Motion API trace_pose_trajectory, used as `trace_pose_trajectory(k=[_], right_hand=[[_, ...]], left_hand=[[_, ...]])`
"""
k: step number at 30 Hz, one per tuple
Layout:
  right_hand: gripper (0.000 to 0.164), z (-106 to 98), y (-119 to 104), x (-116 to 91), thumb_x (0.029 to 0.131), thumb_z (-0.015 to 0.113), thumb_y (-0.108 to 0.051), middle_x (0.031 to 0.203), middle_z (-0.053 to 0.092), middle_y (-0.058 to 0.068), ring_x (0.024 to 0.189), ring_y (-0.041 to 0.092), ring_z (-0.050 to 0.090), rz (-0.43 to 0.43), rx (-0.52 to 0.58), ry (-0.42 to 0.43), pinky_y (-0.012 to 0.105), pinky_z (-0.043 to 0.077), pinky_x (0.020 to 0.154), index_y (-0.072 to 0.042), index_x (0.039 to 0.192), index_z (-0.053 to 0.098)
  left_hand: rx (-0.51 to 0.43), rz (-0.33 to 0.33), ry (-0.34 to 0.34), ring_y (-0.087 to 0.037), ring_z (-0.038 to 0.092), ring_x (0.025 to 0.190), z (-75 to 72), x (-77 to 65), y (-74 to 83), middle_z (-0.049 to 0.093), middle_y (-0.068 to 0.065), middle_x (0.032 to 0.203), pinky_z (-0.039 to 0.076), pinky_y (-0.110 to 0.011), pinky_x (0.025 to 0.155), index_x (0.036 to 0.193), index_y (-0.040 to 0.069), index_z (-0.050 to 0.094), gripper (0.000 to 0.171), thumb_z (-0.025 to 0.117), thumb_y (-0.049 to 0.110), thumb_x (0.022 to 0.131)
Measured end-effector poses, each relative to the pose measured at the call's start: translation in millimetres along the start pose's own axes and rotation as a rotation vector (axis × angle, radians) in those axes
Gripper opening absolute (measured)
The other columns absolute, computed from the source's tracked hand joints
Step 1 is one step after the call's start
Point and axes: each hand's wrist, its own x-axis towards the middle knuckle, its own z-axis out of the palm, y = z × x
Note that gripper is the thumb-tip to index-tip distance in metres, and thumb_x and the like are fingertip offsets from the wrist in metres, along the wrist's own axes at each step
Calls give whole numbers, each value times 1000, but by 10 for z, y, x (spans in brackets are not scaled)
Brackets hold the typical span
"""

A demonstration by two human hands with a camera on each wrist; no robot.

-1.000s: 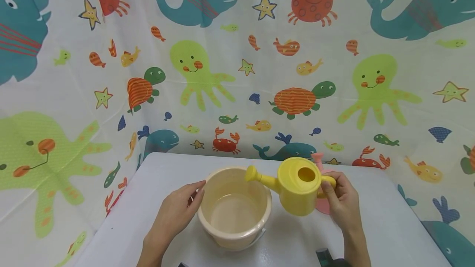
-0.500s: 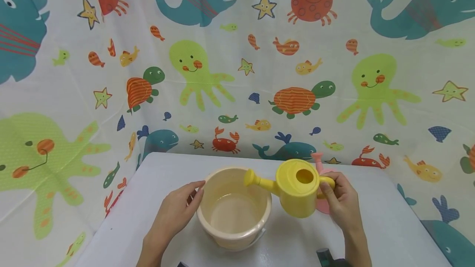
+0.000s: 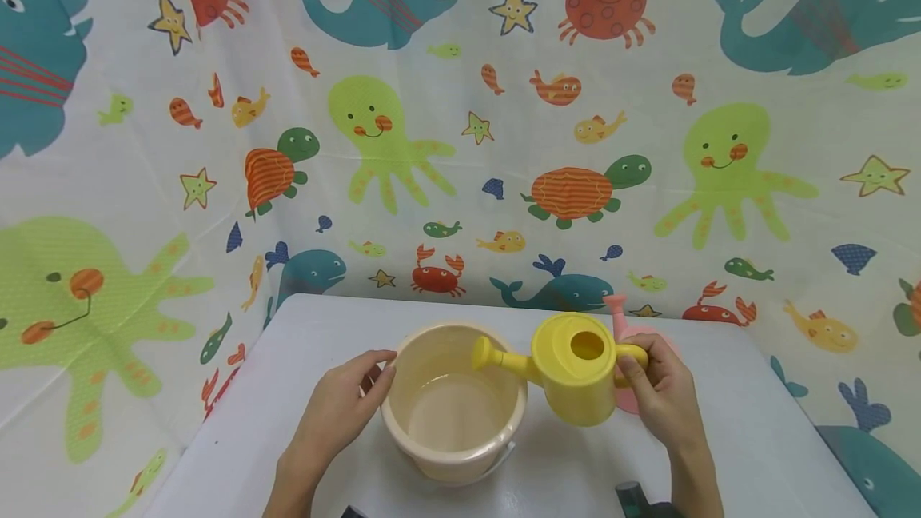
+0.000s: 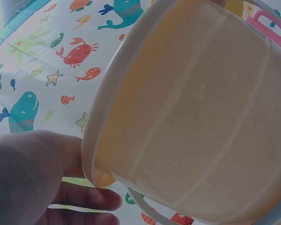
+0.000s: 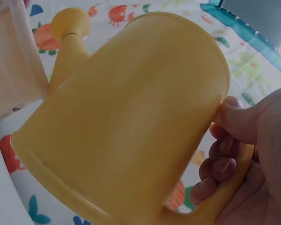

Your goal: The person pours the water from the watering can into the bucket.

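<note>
My right hand (image 3: 665, 390) grips the handle of a yellow toy watering can (image 3: 576, 382). In the right wrist view, fingers curl round the handle (image 5: 229, 187) and the thumb lies against the can's body. The can is held up and tilted slightly, its round spout head (image 3: 485, 352) over the right rim of a cream bucket (image 3: 392, 414). No water shows coming from the spout. My left hand (image 3: 341, 406) touches the bucket's left rim with relaxed fingers; in the left wrist view some fingers (image 4: 91, 196) are apart from the wall. Liquid appears to lie in the bucket.
A pink watering can (image 3: 627, 400) stands behind the yellow one, partly hidden by it and my right hand. The bucket's handle (image 3: 500, 462) hangs at its near right side. A sea-animal curtain (image 3: 460, 182) borders the white table (image 3: 331, 318) at the back and left.
My right hand has lowered the yellow watering can slightly and shifted it a little left, tipping it slightly more toward the bucket. The left hand and bucket have hardly moved.
</note>
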Motion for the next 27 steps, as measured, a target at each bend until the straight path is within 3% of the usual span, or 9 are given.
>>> trace_pose_trajectory(k=[27], right_hand=[[22, -36, -44, -8, 87, 57, 23, 94, 57, -3, 77, 7, 57, -73, 10, -26, 10, 53, 75, 11, 106, 57]], left_hand=[[6, -11, -2, -9, 54, 71, 2, -3, 2, 64, 8, 79, 48, -18, 59, 125, 20, 68, 31, 65, 30, 97]])
